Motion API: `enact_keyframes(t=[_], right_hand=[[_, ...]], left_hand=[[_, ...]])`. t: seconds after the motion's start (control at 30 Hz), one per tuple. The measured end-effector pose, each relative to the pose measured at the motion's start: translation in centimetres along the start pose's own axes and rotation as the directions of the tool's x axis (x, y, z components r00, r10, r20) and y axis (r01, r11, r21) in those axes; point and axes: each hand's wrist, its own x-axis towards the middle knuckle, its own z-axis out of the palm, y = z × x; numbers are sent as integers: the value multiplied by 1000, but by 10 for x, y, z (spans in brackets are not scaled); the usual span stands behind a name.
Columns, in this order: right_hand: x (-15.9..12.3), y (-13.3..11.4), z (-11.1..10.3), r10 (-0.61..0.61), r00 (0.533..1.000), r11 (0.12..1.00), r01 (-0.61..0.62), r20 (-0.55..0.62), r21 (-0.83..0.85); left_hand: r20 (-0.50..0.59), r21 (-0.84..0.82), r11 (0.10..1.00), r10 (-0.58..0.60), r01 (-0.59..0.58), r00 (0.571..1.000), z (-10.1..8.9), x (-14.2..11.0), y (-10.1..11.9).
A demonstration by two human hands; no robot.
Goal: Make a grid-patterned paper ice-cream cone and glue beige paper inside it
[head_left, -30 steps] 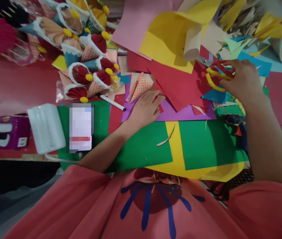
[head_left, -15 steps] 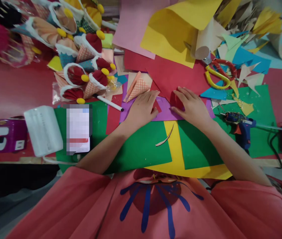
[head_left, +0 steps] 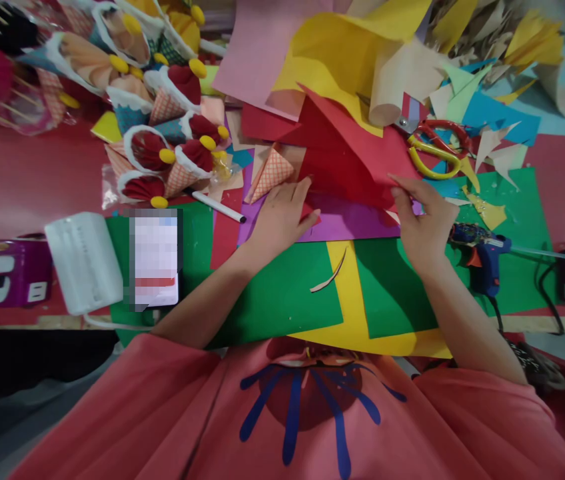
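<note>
Between thumb and fingertips, my right hand (head_left: 425,220) pinches the near right edge of a red sheet (head_left: 362,150), which is bent upward. My left hand (head_left: 281,217) lies flat with fingers apart, over a purple sheet (head_left: 352,223) and a small red piece beside it. Just beyond its fingertips rests an orange checkered paper cone (head_left: 273,175). Below the hands, a thin curved paper strip (head_left: 331,275) lies across green and yellow sheets.
Scissors (head_left: 435,160) with red and yellow handles lie beyond my right hand. A blue glue gun (head_left: 485,257) is to its right. Finished cones with yellow balls (head_left: 192,143) crowd the left. A phone (head_left: 155,260), a white box (head_left: 85,263) and a marker (head_left: 218,207) lie nearby.
My right hand has moved right and closed on the red sheet's edge, lifting and bending the sheet. The yellow sheet behind has shifted. My left hand stays nearly in place.
</note>
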Motion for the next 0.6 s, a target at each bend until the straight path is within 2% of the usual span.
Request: enact_keyframes(t=[0.07, 0.17, 0.27, 0.3, 0.43, 0.53, 0.6], right_hand=[[-5, -3, -1, -16, 1000, 999, 15, 8, 30], [-11, -4, 9, -93, 989, 994, 86, 116, 65], [-14, -5, 19, -135, 974, 991, 128, 181, 50], [-14, -6, 20, -144, 970, 990, 138, 198, 44], [-15, -11, 18, -188, 942, 981, 168, 278, 96], [-11, -6, 15, -160, 939, 984, 126, 304, 129], [-5, 4, 14, -104, 952, 991, 75, 288, 110]], left_hand=[[-22, -74, 997, 29, -30, 999, -1, -1, 3], [-43, -307, 949, 63, -73, 997, -1, -2, 14], [-81, -606, 793, 6, -54, 997, 3, -3, 27], [-71, -649, 760, -3, -44, 997, 6, -3, 29], [94, -621, 781, -5, 62, 996, 16, -1, 27], [68, -660, 747, -55, 86, 996, 20, 1, 21], [32, -689, 721, -76, 77, 997, 15, 0, 21]])
